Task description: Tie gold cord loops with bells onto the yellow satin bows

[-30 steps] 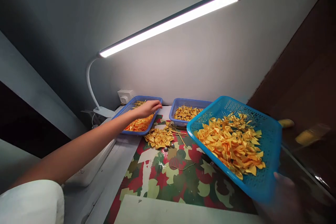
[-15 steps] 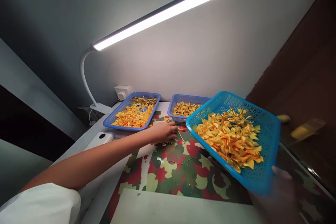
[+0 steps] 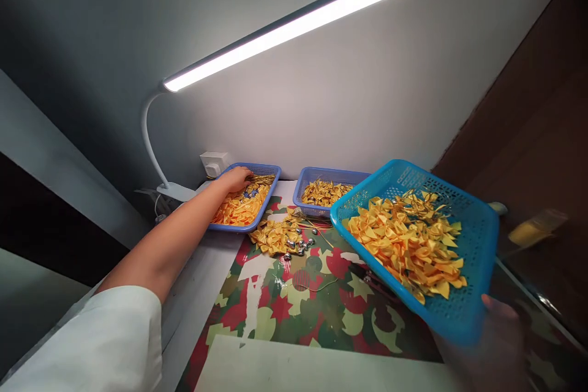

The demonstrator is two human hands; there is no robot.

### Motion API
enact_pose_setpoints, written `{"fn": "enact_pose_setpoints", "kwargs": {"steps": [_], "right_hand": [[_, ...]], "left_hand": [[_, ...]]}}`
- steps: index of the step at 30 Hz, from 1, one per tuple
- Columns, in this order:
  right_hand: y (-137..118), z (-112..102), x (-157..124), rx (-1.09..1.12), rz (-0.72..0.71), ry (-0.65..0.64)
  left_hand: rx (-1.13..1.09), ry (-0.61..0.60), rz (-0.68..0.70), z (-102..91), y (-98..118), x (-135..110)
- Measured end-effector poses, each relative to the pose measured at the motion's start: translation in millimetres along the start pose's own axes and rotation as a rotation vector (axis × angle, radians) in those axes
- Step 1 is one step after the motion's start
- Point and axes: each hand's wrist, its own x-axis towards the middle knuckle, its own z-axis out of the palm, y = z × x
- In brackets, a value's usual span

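Observation:
My left hand (image 3: 237,178) reaches into the far end of the left blue-violet basket (image 3: 245,229), fingers bent together on a bundle of thin gold strips (image 3: 261,179). Its fingertips are partly hidden, so what they grip is unclear. Yellow folded ribbon pieces (image 3: 236,211) and small dark blue bits (image 3: 252,192) lie in the same basket. My right hand (image 3: 500,334), blurred, grips the near right corner of a turquoise basket (image 3: 478,245), held tilted above the table. Yellow ribbon flowers (image 3: 408,245) fill much of it.
Loose yellow ribbon flowers (image 3: 274,237) lie mid-table beside several silver beads (image 3: 301,247). Behind stands another blue-violet basket (image 3: 316,208) of gold pieces. A lamp (image 3: 294,21) spans overhead. A dark tool (image 3: 362,272) lies partly under the turquoise basket. White board (image 3: 321,364) lies in front.
My left hand has moved left and away, from the middle of the table into the left basket, uncovering the loose flowers and silver beads. The turquoise basket has shifted slightly right.

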Motion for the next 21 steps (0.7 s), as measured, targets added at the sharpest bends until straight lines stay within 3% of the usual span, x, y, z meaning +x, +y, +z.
{"fn": "enact_pose_setpoints", "kwargs": {"steps": [3,8,12,16,21], "right_hand": [[-2.6,3.3,-0.3,-0.021,-0.033,0.005],[-6.4,9.2,-2.6,-0.01,-0.049,0.074],[-5.8,11.7,-4.6,-0.037,-0.039,0.064],[-3.9,8.6,-1.9,-0.049,0.017,0.065],[-1.6,1.9,8.8,-0.079,0.016,-0.003]], "left_hand": [[0.06,0.002,-0.001,11.4,3.1,4.7],[0.037,0.043,-0.064,10.8,1.1,6.8],[-0.086,0.066,-0.131,7.5,-6.4,7.0],[-0.31,0.174,-0.179,2.8,-10.7,5.0],[-0.531,0.252,-0.154,-10.4,-14.0,-0.4]]}}
